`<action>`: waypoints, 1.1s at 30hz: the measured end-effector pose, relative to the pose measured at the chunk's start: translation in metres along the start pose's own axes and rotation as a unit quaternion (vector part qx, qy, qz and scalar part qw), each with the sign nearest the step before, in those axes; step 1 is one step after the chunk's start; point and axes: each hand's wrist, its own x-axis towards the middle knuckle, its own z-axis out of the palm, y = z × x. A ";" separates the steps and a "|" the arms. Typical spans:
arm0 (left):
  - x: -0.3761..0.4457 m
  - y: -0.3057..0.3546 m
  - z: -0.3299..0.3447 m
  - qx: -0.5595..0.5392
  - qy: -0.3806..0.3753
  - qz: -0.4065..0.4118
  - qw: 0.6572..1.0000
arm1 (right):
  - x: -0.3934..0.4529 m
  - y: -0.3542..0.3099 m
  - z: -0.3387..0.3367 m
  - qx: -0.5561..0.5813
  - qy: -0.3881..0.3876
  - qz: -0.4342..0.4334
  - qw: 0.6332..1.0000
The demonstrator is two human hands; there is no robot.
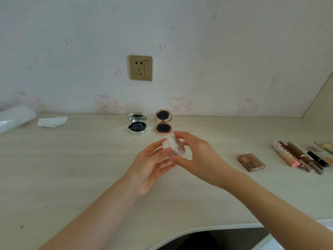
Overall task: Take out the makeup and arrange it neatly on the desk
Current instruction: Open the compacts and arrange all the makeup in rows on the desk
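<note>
A small white makeup compact [174, 148] with a pink floral print sits above the middle of the worktop [72, 168], held between both hands with both forearms reaching in from the near edge. The left hand [149, 168] is palm up, its fingers curled under and around the compact's left side; the right hand [196, 156] comes from the right, thumb below and fingers arched over the top, so each grip is closed on the compact. To the right lies one brown eyeshadow palette [251, 162], flat and closed, and beyond it a row of pencils and tubes [302, 157] side by side, too crowded to count. Farther back, near the wall, two round compacts stand open: a silver compact [137, 123] and, just beside it, a rose-gold compact [163, 122], each showing a dark puff. At far left rest a crumpled tissue [52, 121] and a clear plastic bag [14, 118]. One socket [141, 67] is on the wall.
</note>
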 end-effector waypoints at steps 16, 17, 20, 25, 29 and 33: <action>-0.007 -0.009 -0.020 -0.004 -0.003 0.027 1.000 | 0.004 -0.010 0.004 -0.026 -0.019 0.007 0.999; -0.007 -0.010 -0.020 -0.005 -0.001 0.027 1.000 | 0.004 -0.010 0.004 -0.029 -0.025 0.007 0.999; -0.007 -0.012 -0.021 -0.007 0.001 0.026 1.000 | 0.005 -0.008 0.000 -0.015 -0.041 0.010 0.999; -0.007 -0.012 -0.023 0.024 -0.010 0.038 0.999 | 0.007 -0.007 -0.007 -0.014 -0.054 0.011 0.998; -0.008 -0.008 -0.025 0.255 0.015 0.095 0.962 | 0.009 -0.003 -0.009 -0.009 -0.080 0.017 0.997; -0.006 -0.007 -0.030 0.444 0.021 0.134 0.886 | 0.010 0.001 -0.005 -0.023 -0.111 0.020 0.993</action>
